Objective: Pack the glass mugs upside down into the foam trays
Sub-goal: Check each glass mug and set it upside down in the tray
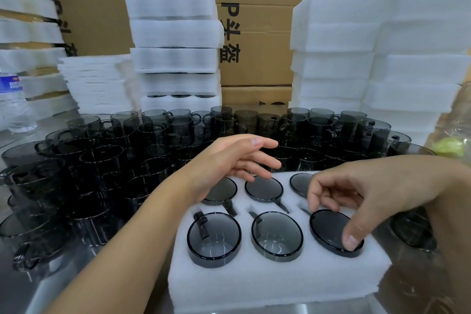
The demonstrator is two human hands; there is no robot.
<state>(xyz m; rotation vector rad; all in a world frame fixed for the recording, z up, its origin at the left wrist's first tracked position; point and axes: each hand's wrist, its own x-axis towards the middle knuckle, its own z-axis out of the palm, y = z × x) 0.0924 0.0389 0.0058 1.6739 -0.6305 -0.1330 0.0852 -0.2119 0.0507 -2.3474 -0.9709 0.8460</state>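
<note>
Cardboard boxes (254, 33) are standing at the far side, and tall foam stacks (344, 58) are rising to the left and right of them. Nearer, loose mugs (107, 160) of smoky glass are crowding the left and far parts of the table, most sitting mouth up and touching one another.

The foam tray (280, 285) is lying near you, right of centre, and all six of its pockets are holding a mug. The near-right mug (328, 229) is sitting in the near right pocket, its flat base standing a little proud of the foam.

You are probably dealing with stiff, slick glass that is heavy for its size and likely to chip at the rim or handle, while the foam is soft and giving. So you are better off taking each mug across its wall just under the base, not by the handle, and pushing it straight down.

This mug's long axis is running up and down, mouth buried in the foam and base facing up. Its handle (305, 211) is pointing far-left along the cut slot.

Your left hand (229, 160) is hovering over the far-left mug (221, 191), fingers straight, loosely spread and holding nothing. Your right hand (369, 191) is spanning the near-right mug, with the thumb (353, 238) on its near edge and the fingers curling at its far edge
</note>
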